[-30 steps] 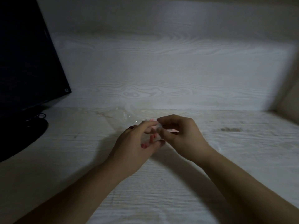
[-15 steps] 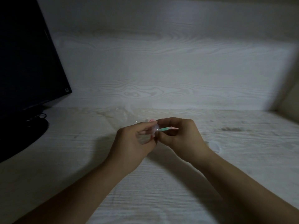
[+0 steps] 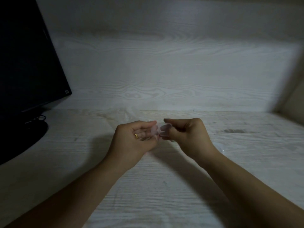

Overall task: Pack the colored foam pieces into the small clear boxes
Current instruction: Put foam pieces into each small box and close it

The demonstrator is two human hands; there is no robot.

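Small clear box [image 3: 165, 131]: held above the counter [image 3: 156, 195], mid-frame, pinched in the right hand [image 3: 187, 135] between thumb and curled fingers. A second clear, faintly pink piece [image 3: 154, 131] sits just beside it in the left hand [image 3: 136, 139], fingers closed around it; cannot tell whether this is the lid or a foam piece. The two parts are near, touching or almost so.

Judged step: seating contents or closing the box. To do it well: keep the box level, align edges first, press evenly with the thumbs; thin plastic likely flexes, so a light grip.

Clear plastic wrap [image 3: 131, 115] lies behind the hands. Monitor [image 3: 24, 63] at left; a small mark on its corner [image 3: 67, 91], unreadable. No other writing seen.
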